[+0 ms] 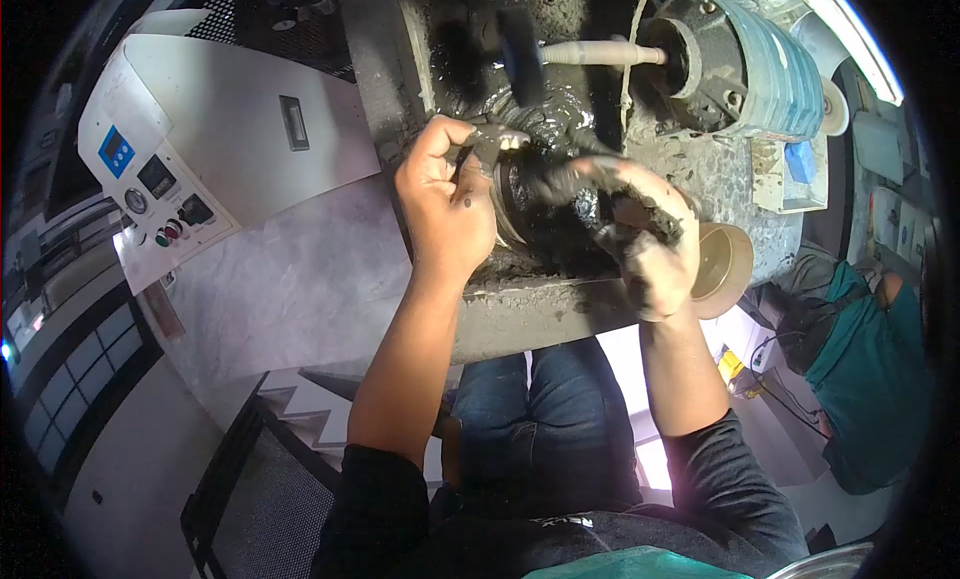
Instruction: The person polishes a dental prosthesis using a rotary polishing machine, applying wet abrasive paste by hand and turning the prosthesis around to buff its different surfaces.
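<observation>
Wet dark mud (570, 254) sits in the wide tray (540, 304), left of the blue motor (765, 74). Below the motor, the muddy right hand (655, 229) is curled and blurry, so I cannot tell what it grips; farther left of the motor, the left hand (450, 194) pinches a small muddy piece (511, 141).
</observation>
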Motion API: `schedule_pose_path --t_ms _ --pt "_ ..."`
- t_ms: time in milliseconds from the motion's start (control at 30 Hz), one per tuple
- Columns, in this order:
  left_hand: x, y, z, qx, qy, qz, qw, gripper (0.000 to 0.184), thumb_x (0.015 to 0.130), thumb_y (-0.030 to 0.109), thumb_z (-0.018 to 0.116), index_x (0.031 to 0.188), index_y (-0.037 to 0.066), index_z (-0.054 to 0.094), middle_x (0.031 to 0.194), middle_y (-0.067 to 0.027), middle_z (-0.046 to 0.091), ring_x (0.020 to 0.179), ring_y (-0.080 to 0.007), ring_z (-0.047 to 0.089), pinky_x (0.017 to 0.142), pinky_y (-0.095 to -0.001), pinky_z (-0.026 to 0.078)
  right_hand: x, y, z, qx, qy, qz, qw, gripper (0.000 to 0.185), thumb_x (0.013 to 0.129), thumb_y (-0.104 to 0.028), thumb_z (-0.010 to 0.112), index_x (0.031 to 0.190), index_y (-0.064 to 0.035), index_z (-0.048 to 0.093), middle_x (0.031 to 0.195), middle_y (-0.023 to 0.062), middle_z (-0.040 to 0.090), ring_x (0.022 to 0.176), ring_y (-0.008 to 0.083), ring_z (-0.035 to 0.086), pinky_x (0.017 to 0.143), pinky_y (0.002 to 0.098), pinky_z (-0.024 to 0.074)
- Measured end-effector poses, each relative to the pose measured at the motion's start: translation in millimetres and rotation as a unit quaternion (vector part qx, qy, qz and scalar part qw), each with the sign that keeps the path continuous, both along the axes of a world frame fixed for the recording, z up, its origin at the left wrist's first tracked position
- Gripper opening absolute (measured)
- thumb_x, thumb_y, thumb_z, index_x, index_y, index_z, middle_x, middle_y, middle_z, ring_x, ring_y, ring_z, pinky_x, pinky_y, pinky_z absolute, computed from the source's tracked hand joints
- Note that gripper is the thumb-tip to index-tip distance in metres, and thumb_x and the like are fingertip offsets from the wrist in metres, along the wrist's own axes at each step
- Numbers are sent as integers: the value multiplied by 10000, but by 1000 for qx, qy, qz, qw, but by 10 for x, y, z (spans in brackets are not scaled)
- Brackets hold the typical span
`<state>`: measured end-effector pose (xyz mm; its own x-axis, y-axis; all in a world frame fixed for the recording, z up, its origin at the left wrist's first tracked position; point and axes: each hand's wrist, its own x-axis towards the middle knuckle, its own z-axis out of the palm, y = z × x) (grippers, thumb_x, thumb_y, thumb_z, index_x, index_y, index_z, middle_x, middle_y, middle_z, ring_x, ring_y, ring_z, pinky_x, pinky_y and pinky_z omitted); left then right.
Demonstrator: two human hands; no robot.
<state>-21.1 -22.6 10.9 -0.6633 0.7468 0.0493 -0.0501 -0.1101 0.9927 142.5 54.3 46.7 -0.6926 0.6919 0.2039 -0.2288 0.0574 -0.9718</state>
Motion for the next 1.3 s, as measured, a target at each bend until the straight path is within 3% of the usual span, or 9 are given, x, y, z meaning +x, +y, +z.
schedule_pose_path --t_ms 100,267,500,667,800,967,1067,1200,1300 --pt "47 73 44 -13 -86 -2 996 223 811 -211 478 887 -11 542 786 -1 567 703 -36 527 621 -182 412 -315 23 -87 235 -99 -96 962 505 702 44 538 1204 1 575 1128 212 657 970 290 667 908 365 500" --pt "59 271 19 -35 -140 44 988 217 816 -183 458 834 12 554 715 25 550 612 -19 456 526 -195 330 -468 104 -196 89 -211 -181 956 275 707 -10 611 969 25 689 962 192 699 926 291 679 894 337 498" --pt "29 374 1 -52 -186 80 978 208 806 -158 468 781 22 569 666 38 531 556 -4 420 481 -203 275 -575 108 -261 84 -249 -230 937 275 684 -24 647 952 20 694 944 213 691 915 348 678 880 365 504" --pt "114 275 -59 22 -115 61 991 227 782 -187 458 854 8 548 784 -19 598 679 -50 524 610 -174 391 -551 15 -249 70 -158 -244 954 216 747 -15 616 944 48 679 751 130 663 669 126 632 641 262 506" --pt "28 350 -27 -39 -149 68 986 184 841 -171 492 830 6 541 768 -7 578 680 -43 510 607 -183 393 -603 41 -219 -17 -297 -244 923 222 767 -32 608 954 68 672 574 43 594 482 58 519 478 242 442" --pt "154 279 -17 12 -127 82 988 197 830 -177 490 840 11 546 775 -17 595 688 -43 513 596 -200 388 -614 23 -316 51 -136 -236 961 226 792 -50 622 979 69 667 548 23 570 472 53 483 455 244 414" --pt "82 300 -43 -58 -108 82 989 193 823 -179 486 850 1 550 757 -16 583 699 -45 521 596 -206 393 -609 7 -232 -7 -250 -242 938 206 808 -60 631 983 39 679 527 6 527 465 48 444 437 234 388" --pt "121 31 116 -35 -1 64 997 168 823 -170 471 890 -25 521 797 -38 569 723 -55 538 621 -209 419 -401 -33 -207 218 -206 -158 941 337 782 -8 621 1115 42 617 843 201 670 707 250 668 696 344 540" --pt "190 -178 260 14 54 55 997 81 873 -114 494 916 -45 487 859 -80 579 765 -89 579 680 -212 451 -242 -187 -38 241 -330 -105 906 489 770 17 622 1245 67 513 1143 300 584 993 388 623 888 420 508"
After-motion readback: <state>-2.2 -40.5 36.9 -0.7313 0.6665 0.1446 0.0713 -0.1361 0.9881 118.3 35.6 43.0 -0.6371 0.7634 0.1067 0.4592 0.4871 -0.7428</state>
